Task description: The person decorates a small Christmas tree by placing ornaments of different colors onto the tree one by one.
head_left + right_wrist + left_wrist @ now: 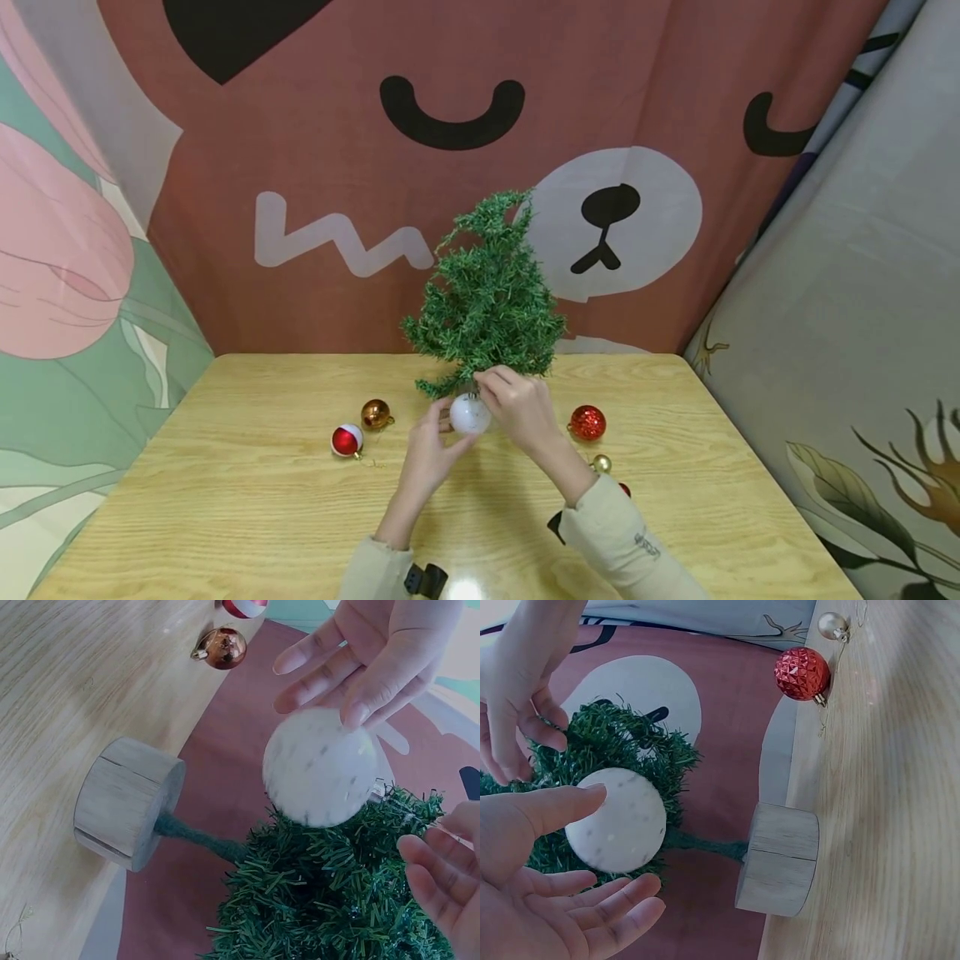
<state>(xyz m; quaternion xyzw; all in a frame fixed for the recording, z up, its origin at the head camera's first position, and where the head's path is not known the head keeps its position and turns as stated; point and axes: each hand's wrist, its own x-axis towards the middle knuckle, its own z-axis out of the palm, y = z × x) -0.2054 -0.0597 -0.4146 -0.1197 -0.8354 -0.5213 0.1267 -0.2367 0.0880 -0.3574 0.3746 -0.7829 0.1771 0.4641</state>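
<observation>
A white speckled Christmas bauble (470, 413) is at the front of the small green Christmas tree (491, 292), by its lower branches. My left hand (429, 450) holds the bauble from the left, thumb on its near face and fingers spread around the other side. Above the ball, the thumb and fingertips of my right hand (521, 408) pinch the thin hanging string (450, 832) near the silver cap (379, 789). Both wrist views show the tree's wooden base (780, 859) and green trunk beneath the branches.
Left of the tree lie a copper bauble (375, 414) and a red-and-white bauble (347, 440). On the right lie a red bauble (587, 423), a small gold bauble (602, 463) and another red one, partly covered by the right sleeve. A printed curtain (322, 308) hangs behind the wooden table (247, 508).
</observation>
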